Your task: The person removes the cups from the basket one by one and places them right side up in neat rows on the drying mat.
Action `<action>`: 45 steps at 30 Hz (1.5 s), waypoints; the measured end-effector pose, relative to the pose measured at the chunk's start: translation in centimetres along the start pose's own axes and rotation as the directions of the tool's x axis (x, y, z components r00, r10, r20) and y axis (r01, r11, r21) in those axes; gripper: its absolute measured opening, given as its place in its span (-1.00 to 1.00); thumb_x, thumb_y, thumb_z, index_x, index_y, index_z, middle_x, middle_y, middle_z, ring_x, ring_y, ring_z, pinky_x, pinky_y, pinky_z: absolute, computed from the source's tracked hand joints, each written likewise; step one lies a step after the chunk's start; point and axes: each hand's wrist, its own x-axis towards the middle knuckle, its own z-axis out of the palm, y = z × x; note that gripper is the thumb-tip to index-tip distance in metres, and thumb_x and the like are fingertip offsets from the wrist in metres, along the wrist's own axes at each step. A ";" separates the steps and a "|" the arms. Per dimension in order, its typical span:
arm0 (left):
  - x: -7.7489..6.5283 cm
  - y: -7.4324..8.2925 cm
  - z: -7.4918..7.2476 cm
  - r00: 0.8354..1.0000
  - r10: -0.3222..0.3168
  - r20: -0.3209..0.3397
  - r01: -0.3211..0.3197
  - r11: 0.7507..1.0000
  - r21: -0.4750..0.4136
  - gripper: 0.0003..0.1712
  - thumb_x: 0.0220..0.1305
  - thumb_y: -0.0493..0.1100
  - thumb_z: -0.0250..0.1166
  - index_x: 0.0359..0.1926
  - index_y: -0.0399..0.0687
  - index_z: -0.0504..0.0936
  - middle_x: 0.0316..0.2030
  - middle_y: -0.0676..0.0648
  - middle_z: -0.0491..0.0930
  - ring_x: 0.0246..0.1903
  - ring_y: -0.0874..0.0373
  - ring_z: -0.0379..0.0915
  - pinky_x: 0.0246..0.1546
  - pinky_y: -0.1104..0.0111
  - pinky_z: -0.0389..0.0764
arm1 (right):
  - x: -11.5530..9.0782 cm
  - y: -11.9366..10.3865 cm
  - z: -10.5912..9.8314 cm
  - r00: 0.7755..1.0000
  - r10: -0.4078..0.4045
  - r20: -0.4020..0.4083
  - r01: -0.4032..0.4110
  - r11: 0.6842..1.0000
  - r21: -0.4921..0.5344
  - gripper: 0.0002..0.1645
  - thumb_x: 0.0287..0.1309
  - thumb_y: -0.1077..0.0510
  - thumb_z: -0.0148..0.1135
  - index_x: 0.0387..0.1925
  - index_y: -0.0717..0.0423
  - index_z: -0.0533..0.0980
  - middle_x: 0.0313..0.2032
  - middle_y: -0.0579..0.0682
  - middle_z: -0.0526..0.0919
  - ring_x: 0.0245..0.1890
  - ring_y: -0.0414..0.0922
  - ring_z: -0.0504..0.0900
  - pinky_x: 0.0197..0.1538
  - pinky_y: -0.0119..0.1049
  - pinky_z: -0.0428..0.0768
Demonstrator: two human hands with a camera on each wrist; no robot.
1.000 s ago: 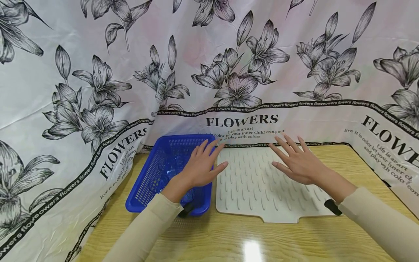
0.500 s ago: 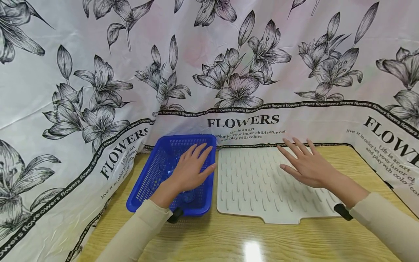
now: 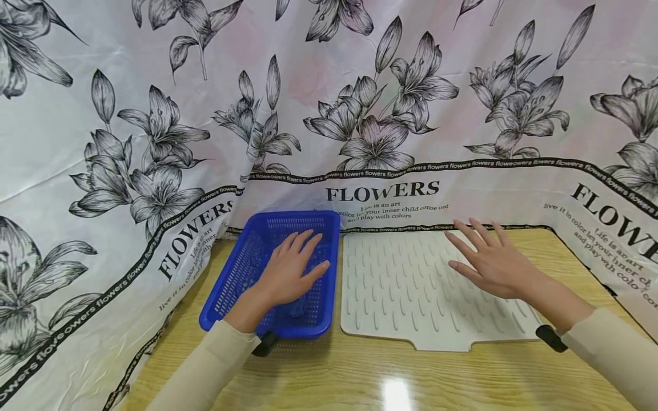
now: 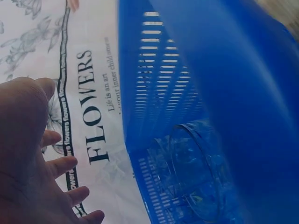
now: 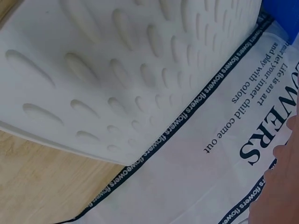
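Observation:
A blue plastic basket (image 3: pixel 333 274) with slotted walls stands on the left of the table. My left hand (image 3: pixel 288 274) is over it, fingers spread and holding nothing. Clear glass-like vessels lie inside, partly hidden by that hand; the left wrist view shows the round rim of one clear vessel (image 4: pixel 194 172) close up. To the basket's right lies a white board (image 3: pixel 390 285) with rows of raised oval ridges and a tab at its front edge. Over the right part of this board is my right hand (image 3: pixel 493 262), fingers spread, with nothing in it.
The wooden table (image 3: pixel 349 377) runs in front of the basket and board and along the board's right side. A white curtain (image 3: pixel 288 142) printed with flowers and lettering hangs behind and at both sides, its hem close behind the basket and board.
My left hand has moved left and a little toward me over the basket. The right hand has shifted right and slightly nearer. Basket and board stay where they were.

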 end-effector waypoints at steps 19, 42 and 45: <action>-1.7 -2.0 0.4 0.998 -0.051 -0.033 0.048 0.995 -0.090 -0.13 0.47 0.20 0.21 0.59 -0.06 0.15 0.55 -0.24 0.11 0.52 -0.27 0.01 0.40 -0.26 0.19 | -2.2 1.0 1.4 0.999 -0.013 -0.053 0.013 1.000 -0.009 -0.20 0.51 -0.20 0.06 0.56 0.11 0.20 0.54 0.30 0.12 0.60 0.24 -0.18 0.53 0.23 -0.46; -3.8 -4.0 2.1 0.987 -0.163 0.013 0.158 0.936 -0.316 0.02 0.28 0.04 0.45 0.57 -0.21 0.13 0.51 -0.31 0.10 0.49 -0.34 0.04 0.33 -0.27 0.31 | -5.9 1.4 2.8 0.998 0.057 -0.039 -0.054 0.996 0.072 -0.23 0.52 -0.13 0.07 0.56 0.15 0.18 0.52 0.34 0.12 0.59 0.29 -0.15 0.51 0.27 -0.47; -3.9 -4.1 2.2 0.985 -0.171 0.022 0.169 0.929 -0.330 0.03 0.26 0.01 0.48 0.56 -0.24 0.14 0.50 -0.33 0.12 0.48 -0.33 0.07 0.33 -0.25 0.32 | -6.1 1.4 2.9 0.997 0.069 -0.030 -0.066 0.995 0.073 -0.23 0.53 -0.13 0.05 0.56 0.15 0.17 0.53 0.32 0.10 0.59 0.29 -0.19 0.51 0.28 -0.47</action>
